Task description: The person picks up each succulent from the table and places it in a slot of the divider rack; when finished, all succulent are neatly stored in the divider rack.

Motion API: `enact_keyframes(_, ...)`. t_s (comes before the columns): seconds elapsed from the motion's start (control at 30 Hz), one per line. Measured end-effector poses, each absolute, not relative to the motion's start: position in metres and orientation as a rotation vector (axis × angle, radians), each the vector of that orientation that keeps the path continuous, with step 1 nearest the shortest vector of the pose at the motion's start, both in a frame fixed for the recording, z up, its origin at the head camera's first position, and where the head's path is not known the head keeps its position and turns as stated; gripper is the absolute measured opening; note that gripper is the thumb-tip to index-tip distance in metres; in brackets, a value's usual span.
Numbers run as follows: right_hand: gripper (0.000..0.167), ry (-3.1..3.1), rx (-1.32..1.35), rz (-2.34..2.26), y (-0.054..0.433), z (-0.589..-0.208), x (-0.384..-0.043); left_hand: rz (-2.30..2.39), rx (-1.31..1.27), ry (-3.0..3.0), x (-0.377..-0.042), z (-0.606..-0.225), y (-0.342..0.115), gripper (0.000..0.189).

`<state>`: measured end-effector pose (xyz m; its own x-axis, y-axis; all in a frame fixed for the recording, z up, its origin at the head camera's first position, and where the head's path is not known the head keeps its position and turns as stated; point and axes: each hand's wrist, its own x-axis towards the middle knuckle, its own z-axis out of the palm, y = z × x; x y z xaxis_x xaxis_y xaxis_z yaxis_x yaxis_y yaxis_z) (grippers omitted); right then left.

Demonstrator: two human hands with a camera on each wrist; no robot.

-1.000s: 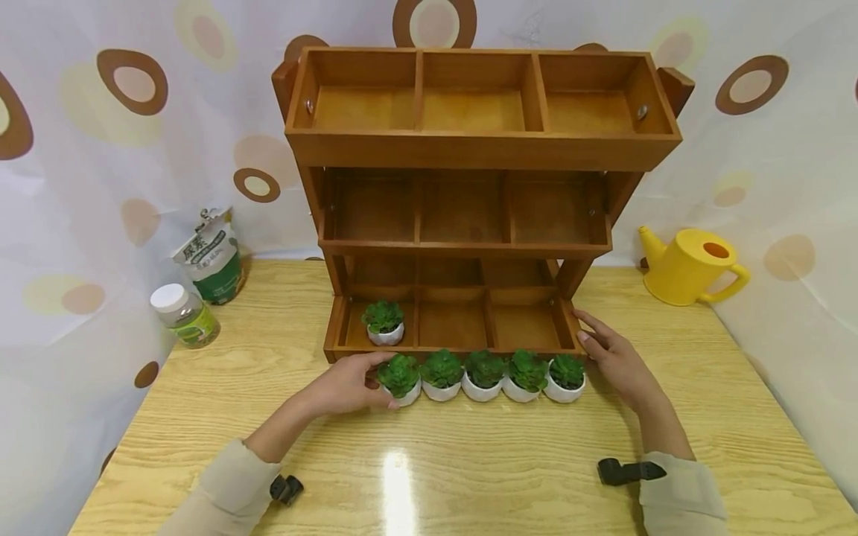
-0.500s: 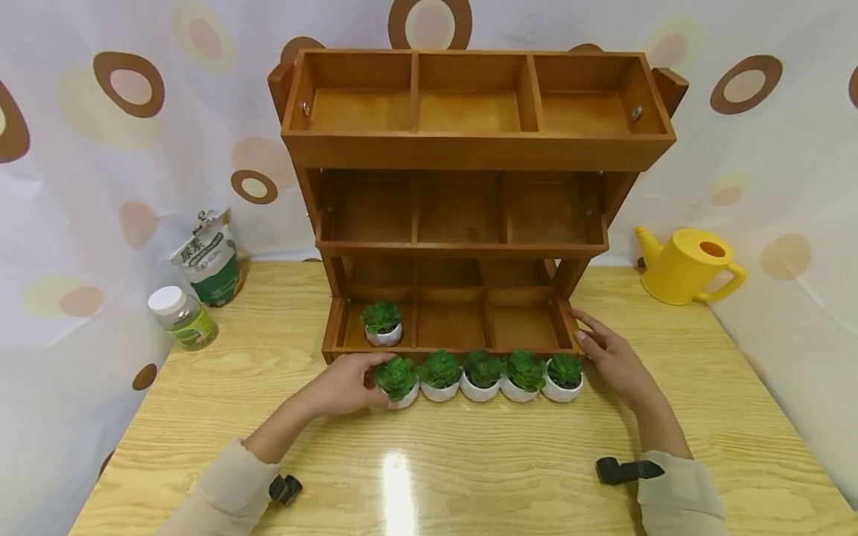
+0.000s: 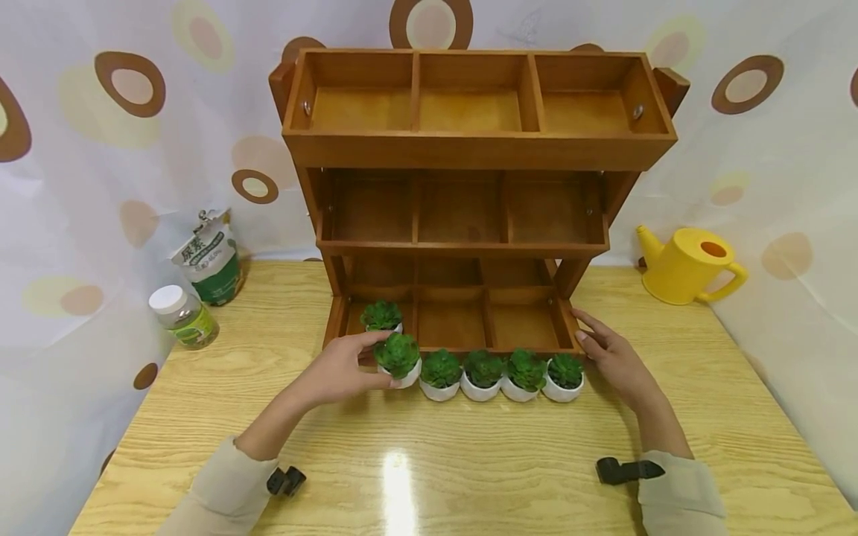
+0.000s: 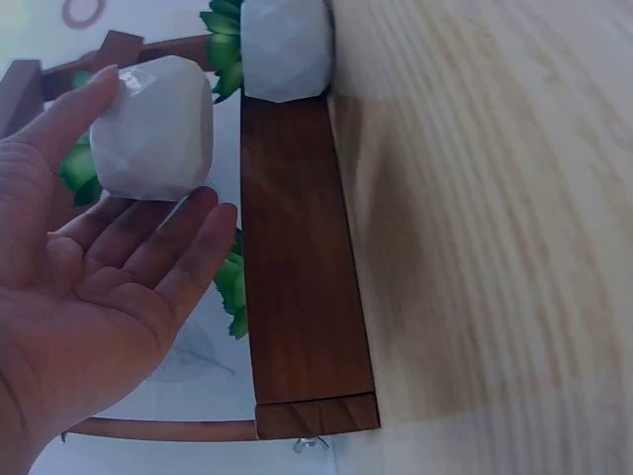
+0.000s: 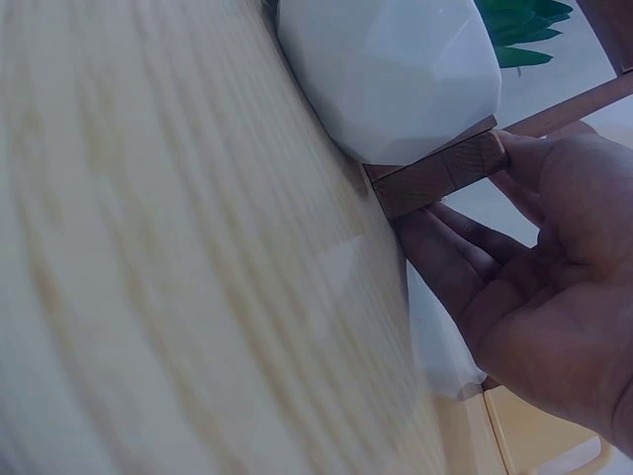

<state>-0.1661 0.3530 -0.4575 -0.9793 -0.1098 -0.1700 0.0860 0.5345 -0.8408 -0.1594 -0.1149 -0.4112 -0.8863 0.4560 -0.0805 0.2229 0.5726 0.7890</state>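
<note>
My left hand (image 3: 342,370) pinches a small potted succulent (image 3: 398,356) by its white faceted pot, thumb on one side and fingers on the other. In the left wrist view this pot (image 4: 153,129) is off the table, near the front board of the wooden shelf (image 4: 302,267). Another potted succulent (image 3: 381,316) sits in the bottom tier's left compartment, partly hidden behind the held one. My right hand (image 3: 620,365) holds the lower right corner of the wooden shelf (image 3: 479,153); in the right wrist view thumb and fingers lie about the board's end (image 5: 440,176).
Several potted succulents (image 3: 481,374) stand in a row along the shelf's front. A yellow watering can (image 3: 687,268) is at the right. On the left stand a white-capped jar (image 3: 188,320) and a green-and-white pouch (image 3: 213,260). A patterned sheet (image 3: 201,149) hangs behind.
My left hand has lifted the leftmost succulent of the row and moved it slightly up toward the shelf. The right hand stays at the shelf corner.
</note>
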Motion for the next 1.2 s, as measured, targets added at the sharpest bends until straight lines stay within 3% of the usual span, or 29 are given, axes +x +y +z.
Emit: enact_keyframes(1.2,0.056,2.553,-0.012,-1.449,0.352,-0.458,-0.166,1.325,0.615,2.482,-0.194,-0.392,-0.078,0.071)
